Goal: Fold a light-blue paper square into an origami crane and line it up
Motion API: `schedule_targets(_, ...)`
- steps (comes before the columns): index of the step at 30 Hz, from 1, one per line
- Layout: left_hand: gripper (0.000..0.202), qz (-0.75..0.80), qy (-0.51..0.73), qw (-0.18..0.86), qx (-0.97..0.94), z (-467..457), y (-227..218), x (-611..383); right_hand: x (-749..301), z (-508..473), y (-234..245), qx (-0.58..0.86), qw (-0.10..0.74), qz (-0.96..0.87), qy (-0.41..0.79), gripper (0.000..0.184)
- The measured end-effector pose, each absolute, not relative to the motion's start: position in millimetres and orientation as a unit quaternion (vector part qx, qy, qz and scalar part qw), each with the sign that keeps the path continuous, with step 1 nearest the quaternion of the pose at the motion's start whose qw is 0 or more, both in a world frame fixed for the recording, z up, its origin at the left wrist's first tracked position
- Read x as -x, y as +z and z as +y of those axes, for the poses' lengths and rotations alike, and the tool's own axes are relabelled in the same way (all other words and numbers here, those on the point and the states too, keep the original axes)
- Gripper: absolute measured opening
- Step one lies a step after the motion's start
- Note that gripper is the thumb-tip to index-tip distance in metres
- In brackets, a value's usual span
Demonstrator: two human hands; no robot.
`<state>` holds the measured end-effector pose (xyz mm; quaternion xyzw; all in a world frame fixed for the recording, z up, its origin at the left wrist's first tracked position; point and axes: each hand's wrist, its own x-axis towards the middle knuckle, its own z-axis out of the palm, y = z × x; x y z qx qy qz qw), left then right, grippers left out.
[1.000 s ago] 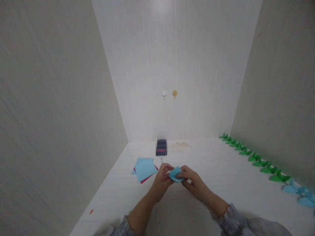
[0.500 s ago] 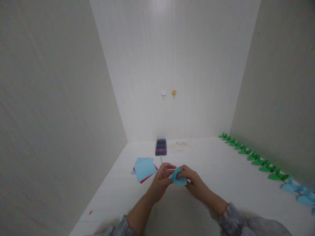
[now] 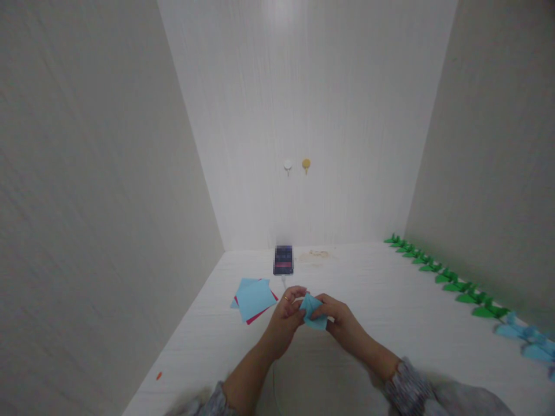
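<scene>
A partly folded piece of light blue origami paper [image 3: 315, 322] is held between both hands above the white table. My left hand [image 3: 286, 318], with a ring on one finger, pinches its left side between thumb and fingers. On the opposite edge, the thumb and fingers of my right hand [image 3: 337, 315] grip the paper. Fingers cover part of the folds. Left of my left hand lies a small stack of square paper sheets [image 3: 256, 299], light blue on top with red showing beneath.
Behind my hands a phone [image 3: 283, 260] stands near the back wall, its cable [image 3: 274, 387] running toward me. Along the right wall stretches a row of green folded paper pieces [image 3: 455, 284], then light blue ones [image 3: 537, 345]. A small orange bit [image 3: 159, 375] lies front left.
The blue paper has turned slightly between my fingers and now looks flatter, with its upper part more pointed. Both hands stay in nearly the same place.
</scene>
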<state>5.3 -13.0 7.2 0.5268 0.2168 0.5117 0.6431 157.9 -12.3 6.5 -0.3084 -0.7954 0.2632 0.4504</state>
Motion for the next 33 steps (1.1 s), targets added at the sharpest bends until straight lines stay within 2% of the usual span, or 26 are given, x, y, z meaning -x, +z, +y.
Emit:
schedule_targets(2,0.036,0.226,0.500,0.620,-0.560,-12.0,7.0,-2.5,-157.4,-11.6,5.2,0.308,0.449,-0.794,0.272,0.013)
schedule_targets(6,0.022,0.253,0.458,0.548,-0.653,-10.8,8.3,5.3,-156.4,-8.1,0.4,0.289,0.445,-0.794,0.297,0.010)
schedule_targets(15,0.019,0.240,0.413,0.510,-0.715,-10.0,11.1,12.8,-157.5,-11.0,5.3,0.264,0.438,-0.791,0.337,0.011)
schedule_targets(22,0.018,0.255,0.422,0.462,-0.737,-4.9,5.1,11.4,-158.5,-9.5,1.3,0.265,0.414,-0.806,0.330,0.011)
schedule_targets(28,0.014,0.311,0.459,0.436,-0.709,-1.5,-0.9,10.0,-158.2,-12.7,6.4,0.267,0.411,-0.823,0.285,0.007)
schedule_targets(33,0.010,0.371,0.490,0.367,-0.698,0.6,-2.2,9.8,-160.3,-15.7,12.4,0.300,0.410,-0.836,0.204,0.008)
